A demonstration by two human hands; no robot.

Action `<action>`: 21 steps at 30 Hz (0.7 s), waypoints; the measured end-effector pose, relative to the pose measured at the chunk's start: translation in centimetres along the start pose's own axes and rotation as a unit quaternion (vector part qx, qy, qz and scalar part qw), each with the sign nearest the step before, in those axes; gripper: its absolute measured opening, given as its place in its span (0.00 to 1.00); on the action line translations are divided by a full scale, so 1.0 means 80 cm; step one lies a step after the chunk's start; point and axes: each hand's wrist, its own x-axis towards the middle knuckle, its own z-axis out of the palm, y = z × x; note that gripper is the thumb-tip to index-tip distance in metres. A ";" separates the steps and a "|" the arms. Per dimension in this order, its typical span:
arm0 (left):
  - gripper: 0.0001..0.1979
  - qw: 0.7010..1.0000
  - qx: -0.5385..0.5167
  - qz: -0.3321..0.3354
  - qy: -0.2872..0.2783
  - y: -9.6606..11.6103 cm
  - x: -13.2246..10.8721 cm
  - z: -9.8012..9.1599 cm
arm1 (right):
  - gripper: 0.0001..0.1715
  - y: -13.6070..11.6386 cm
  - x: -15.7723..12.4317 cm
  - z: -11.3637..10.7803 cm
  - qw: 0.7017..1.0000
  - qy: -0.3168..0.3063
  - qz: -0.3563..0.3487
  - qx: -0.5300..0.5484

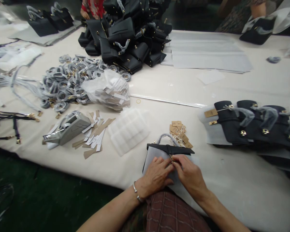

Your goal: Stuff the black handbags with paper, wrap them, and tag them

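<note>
A small black handbag (170, 149) stands at the table's front edge, its wrapped handle (166, 136) arching up. White sheet (151, 157) covers its near side. My left hand (157, 175) lies on that sheet, fingers extended toward the bag's middle and thumb apart. Beside it, my right hand (188, 172) has thumb and fingers pinched on a narrow dark strap (170, 156) at the flap's centre; the fingers partly hide its end. Just behind the bag lie brown hang tags (178, 130) with white strings.
Left are a tape dispenser (71, 127), paper strips (96, 135), stacked translucent white sheets (129, 129) and wrapped straps (62, 87). A black bag pile (125, 35) is behind. Several bags (232, 122) line the right. Another person's arm (258, 11) shows at the far side.
</note>
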 end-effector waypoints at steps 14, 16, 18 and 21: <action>0.27 0.987 0.056 0.007 0.148 -0.015 -0.004 0.041 | 0.11 0.019 -0.034 0.024 0.995 0.075 -0.069 0.001; 0.29 0.984 0.064 -0.012 0.167 -0.019 0.001 0.040 | 0.11 0.027 -0.031 0.031 0.995 0.082 -0.062 0.010; 0.34 0.983 0.062 -0.030 0.173 -0.022 0.005 0.039 | 0.09 0.036 -0.026 0.040 0.994 0.096 -0.055 0.019; 0.37 0.980 0.067 -0.043 0.181 -0.020 0.007 0.036 | 0.08 0.040 -0.020 0.048 0.991 0.127 -0.041 0.025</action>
